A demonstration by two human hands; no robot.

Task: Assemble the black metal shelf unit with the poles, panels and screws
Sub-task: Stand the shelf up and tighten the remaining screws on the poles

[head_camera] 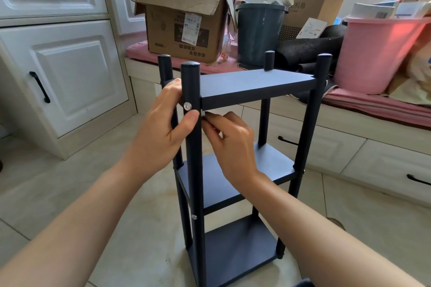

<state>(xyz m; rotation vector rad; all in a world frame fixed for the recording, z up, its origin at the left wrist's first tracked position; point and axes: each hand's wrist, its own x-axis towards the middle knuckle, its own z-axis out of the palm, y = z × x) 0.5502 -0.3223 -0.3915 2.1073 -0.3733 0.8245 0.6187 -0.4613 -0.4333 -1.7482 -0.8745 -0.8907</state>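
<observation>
The black metal shelf unit (251,84) stands upright on the tiled floor, with three panels fixed between its poles. My left hand (163,128) grips the near front pole (191,147) just below the top panel, thumb under a silver screw (187,106). My right hand (231,142) has its fingers curled and pinches a small pale item, hard to identify, under the top panel's near corner, right beside the pole. Another screw (194,217) shows lower on the same pole.
White cabinets (58,65) stand to the left. Behind the shelf runs a low bench with a pink cushion (140,50) carrying a cardboard box (184,21), a dark bin (258,32) and a pink tub (373,53). Drawers (384,170) lie under the bench.
</observation>
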